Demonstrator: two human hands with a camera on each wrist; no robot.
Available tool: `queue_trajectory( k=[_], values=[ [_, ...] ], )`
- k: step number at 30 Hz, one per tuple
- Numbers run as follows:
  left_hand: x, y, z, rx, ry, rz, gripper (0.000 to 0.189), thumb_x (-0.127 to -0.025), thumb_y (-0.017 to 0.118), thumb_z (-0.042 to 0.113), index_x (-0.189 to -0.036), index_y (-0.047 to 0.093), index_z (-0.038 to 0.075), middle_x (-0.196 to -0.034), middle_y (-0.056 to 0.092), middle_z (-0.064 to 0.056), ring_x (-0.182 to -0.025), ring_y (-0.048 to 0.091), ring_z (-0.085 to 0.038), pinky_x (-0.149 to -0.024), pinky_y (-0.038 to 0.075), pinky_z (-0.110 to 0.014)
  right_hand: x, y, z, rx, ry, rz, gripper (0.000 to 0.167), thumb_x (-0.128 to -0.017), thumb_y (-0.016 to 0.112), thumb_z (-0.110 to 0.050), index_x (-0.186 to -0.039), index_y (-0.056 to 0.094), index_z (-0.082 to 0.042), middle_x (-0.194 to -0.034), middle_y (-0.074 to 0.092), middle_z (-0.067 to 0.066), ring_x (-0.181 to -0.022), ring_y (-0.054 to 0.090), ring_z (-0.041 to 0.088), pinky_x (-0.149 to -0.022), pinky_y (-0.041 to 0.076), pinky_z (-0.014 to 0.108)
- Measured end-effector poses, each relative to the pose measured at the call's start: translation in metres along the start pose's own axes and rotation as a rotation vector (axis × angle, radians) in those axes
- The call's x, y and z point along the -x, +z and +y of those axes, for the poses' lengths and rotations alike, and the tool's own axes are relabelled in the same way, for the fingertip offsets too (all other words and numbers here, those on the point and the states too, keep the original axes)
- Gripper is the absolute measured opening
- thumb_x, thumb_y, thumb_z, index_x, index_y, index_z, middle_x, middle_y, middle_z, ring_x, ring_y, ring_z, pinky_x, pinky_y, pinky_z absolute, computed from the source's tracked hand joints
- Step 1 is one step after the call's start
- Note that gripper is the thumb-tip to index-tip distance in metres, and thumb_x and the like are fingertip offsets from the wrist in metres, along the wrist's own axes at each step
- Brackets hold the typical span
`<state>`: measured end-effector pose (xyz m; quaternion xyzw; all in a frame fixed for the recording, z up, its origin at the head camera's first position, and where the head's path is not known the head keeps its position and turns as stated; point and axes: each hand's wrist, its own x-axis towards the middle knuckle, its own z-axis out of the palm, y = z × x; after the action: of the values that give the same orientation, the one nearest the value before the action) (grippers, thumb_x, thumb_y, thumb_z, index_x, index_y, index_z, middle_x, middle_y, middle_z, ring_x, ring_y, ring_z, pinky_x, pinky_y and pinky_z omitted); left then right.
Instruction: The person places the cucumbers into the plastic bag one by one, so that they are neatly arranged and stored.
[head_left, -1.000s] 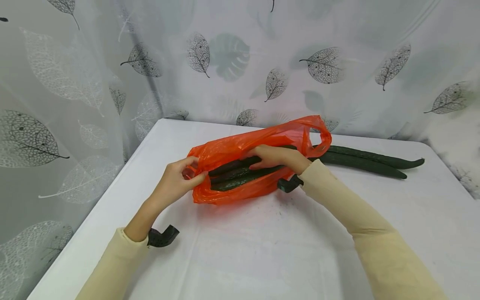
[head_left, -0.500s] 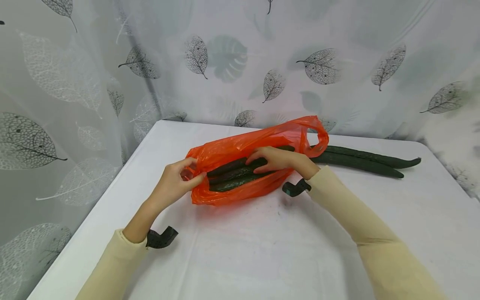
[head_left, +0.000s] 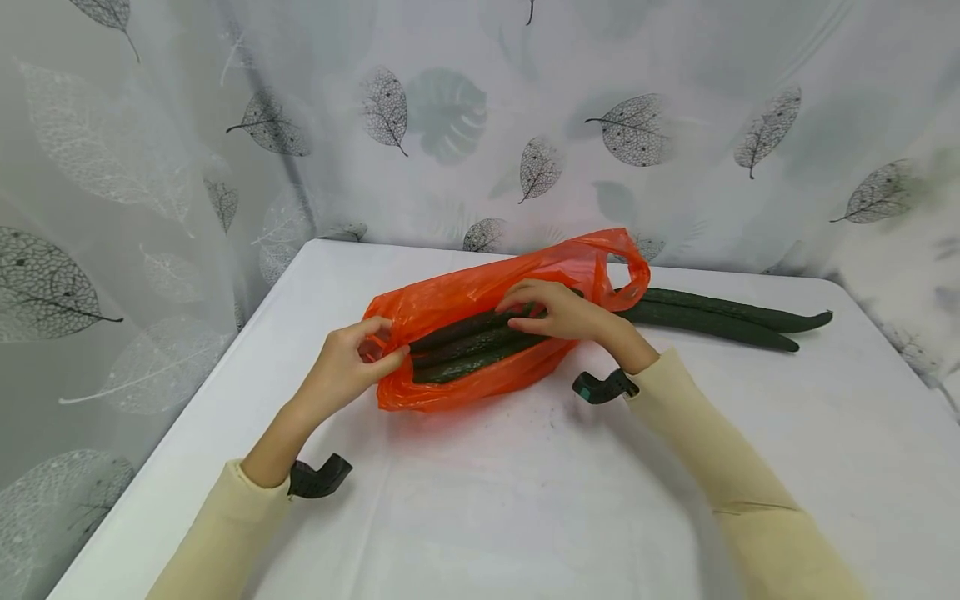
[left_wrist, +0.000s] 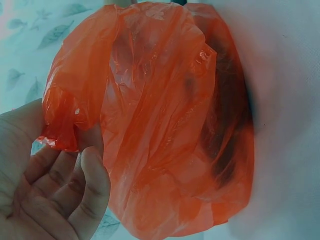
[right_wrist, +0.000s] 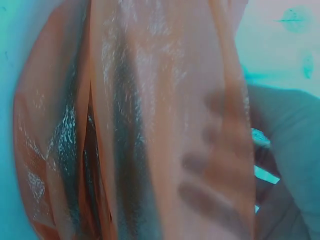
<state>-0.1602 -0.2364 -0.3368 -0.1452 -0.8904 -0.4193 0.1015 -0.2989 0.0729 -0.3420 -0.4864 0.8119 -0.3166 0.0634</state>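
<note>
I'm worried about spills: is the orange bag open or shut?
Open: in the head view, the orange bag gapes, showing cucumbers inside; the left hand holds its edge.

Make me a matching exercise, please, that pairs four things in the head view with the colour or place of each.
Things:
1. bag
2. left hand
3. right hand
4. cucumbers

Colours and places:
A. over the bag's opening
B. dark green
C. at the bag's left end
D. orange-red

Right pairs: 1-D, 2-C, 3-A, 4-B.
</note>
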Motion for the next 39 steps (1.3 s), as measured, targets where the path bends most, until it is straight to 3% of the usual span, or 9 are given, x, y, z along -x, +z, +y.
queue_trajectory(
  k=[8, 15, 21, 27, 31, 35, 39],
  values=[
    [0.000, -0.002, 0.001, 0.002, -0.003, -0.001, 0.019, -0.087, 0.071, 0.009, -0.103, 0.064, 0.000, -0.093, 0.067, -0.011, -0.073, 0.059, -0.020, -0.063, 0.050, -0.024, 0.015, -0.003, -0.004, -0.074, -0.041, 0.167, 0.028, -0.087, 0.072, -0.005, -0.115, 0.069, -0.005, -0.107, 0.066, 0.013, -0.084, 0.059, 0.013, -0.071, 0.052, 0.029],
    [0.000, -0.002, 0.000, 0.000, -0.004, -0.009, 0.019, -0.087, 0.071, 0.009, -0.103, 0.064, 0.000, -0.094, 0.067, -0.012, -0.073, 0.059, -0.020, -0.064, 0.050, -0.024, 0.032, -0.004, 0.000, -0.152, -0.057, 0.355, 0.028, -0.082, 0.071, 0.009, -0.109, 0.069, 0.001, -0.086, 0.064, 0.008, -0.070, 0.055, 0.015, -0.062, 0.047, 0.026],
    [0.000, -0.002, 0.000, 0.003, -0.005, -0.008, 0.018, -0.088, 0.071, 0.010, -0.102, 0.064, 0.000, -0.093, 0.066, -0.011, -0.072, 0.058, -0.019, -0.063, 0.050, -0.024, 0.046, -0.008, 0.005, -0.247, -0.003, 0.476, 0.024, -0.084, 0.068, 0.008, -0.108, 0.070, 0.003, -0.089, 0.065, -0.005, -0.075, 0.058, 0.012, -0.065, 0.048, 0.023],
    [0.000, -0.001, -0.001, 0.009, 0.002, -0.009, 0.017, -0.087, 0.071, 0.009, -0.101, 0.064, 0.001, -0.092, 0.066, -0.011, -0.071, 0.057, -0.019, -0.062, 0.049, -0.024, 0.062, -0.013, 0.015, -0.292, -0.005, 0.502, 0.023, -0.083, 0.065, 0.014, -0.107, 0.066, 0.011, -0.096, 0.066, -0.009, -0.079, 0.060, 0.009, -0.067, 0.051, 0.019],
    [-0.001, 0.000, -0.002, 0.004, 0.007, -0.010, 0.017, -0.087, 0.071, 0.009, -0.101, 0.064, 0.001, -0.092, 0.066, -0.011, -0.071, 0.057, -0.019, -0.062, 0.049, -0.024, 0.073, -0.015, 0.022, -0.341, -0.044, 0.544, 0.021, -0.082, 0.061, 0.022, -0.102, 0.063, 0.017, -0.097, 0.068, 0.000, -0.085, 0.060, 0.010, -0.070, 0.052, 0.018],
    [-0.001, 0.000, -0.002, 0.001, 0.009, -0.011, 0.017, -0.087, 0.072, 0.009, -0.101, 0.064, 0.001, -0.092, 0.066, -0.011, -0.070, 0.057, -0.018, -0.061, 0.049, -0.024, 0.080, -0.016, 0.029, -0.396, -0.128, 0.655, 0.018, -0.082, 0.061, 0.022, -0.098, 0.066, 0.016, -0.094, 0.068, 0.009, -0.091, 0.061, 0.013, -0.075, 0.053, 0.019],
    [0.000, 0.001, -0.002, 0.005, 0.009, -0.012, 0.017, -0.088, 0.071, 0.010, -0.101, 0.064, 0.001, -0.092, 0.066, -0.011, -0.070, 0.057, -0.018, -0.061, 0.049, -0.024, 0.089, -0.018, 0.036, -0.410, -0.118, 0.752, 0.013, -0.086, 0.065, 0.011, -0.098, 0.070, 0.010, -0.095, 0.069, 0.005, -0.089, 0.062, 0.014, -0.076, 0.053, 0.018]
  ],
)
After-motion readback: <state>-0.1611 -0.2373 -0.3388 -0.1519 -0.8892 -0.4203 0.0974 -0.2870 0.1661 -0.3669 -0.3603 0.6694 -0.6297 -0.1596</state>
